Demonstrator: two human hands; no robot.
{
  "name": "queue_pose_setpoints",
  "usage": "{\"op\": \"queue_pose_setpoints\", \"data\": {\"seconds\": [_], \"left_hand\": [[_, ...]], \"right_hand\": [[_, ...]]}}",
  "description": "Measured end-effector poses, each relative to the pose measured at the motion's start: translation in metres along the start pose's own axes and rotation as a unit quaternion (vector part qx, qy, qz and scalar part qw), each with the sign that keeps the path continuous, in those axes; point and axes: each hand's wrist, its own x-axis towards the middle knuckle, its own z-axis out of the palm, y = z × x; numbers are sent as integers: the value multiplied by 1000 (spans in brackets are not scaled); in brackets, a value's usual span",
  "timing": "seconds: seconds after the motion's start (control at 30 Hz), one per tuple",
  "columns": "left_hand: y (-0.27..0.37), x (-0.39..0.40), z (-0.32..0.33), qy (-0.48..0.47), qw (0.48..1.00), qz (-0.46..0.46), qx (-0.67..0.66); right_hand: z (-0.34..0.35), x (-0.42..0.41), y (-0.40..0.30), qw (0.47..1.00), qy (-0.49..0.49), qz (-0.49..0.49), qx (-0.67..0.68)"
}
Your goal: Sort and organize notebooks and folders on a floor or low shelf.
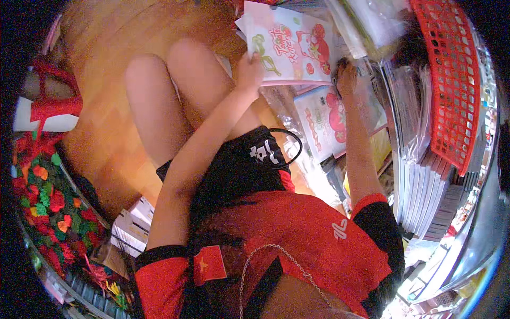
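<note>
A white printed booklet or flat pack (293,44) with tomato drawings, green leaves and red lettering lies at the top centre. My left hand (252,71) grips its near left corner, thumb on top. At its near right corner is my right hand (346,77), fingers blurred and in shadow beside something dark; whether they close on the edge is unclear. Below, between my forearms, rests a similar tomato-printed item (320,121) with a blue edge, partly hidden by my right forearm. More sheets show beneath the upper item's far left corner.
A red perforated plastic basket (456,83) stands at the right, beside stacked booklets (424,195) and clear plastic-wrapped packs (410,103). My bare knees are over the wooden floor (103,24). White boxes (133,227) and colourful artificial flowers (55,199) are at the left.
</note>
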Motion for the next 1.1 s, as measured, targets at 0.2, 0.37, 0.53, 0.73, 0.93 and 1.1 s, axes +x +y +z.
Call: {"op": "queue_pose_setpoints", "data": {"seconds": [0.2,0.37,0.53,0.73,0.93,1.1], "left_hand": [[90,-52,-71,-49,984,52,163],[159,-124,-93,-71,844,289,446],[188,-130,-75,-138,807,182,545],[182,-104,-47,-227,785,271,509],[202,-89,-55,-137,915,65,374],[192,-66,-79,24,904,-29,427]], "right_hand": [[-38,17,-12,926,23,275,258],[-61,8,-5,747,67,407,522],[-36,-56,65,438,53,536,720],[-36,-122,115,210,64,532,818],[-126,-107,40,481,31,433,762],[-161,-87,4,503,76,431,745]]}}
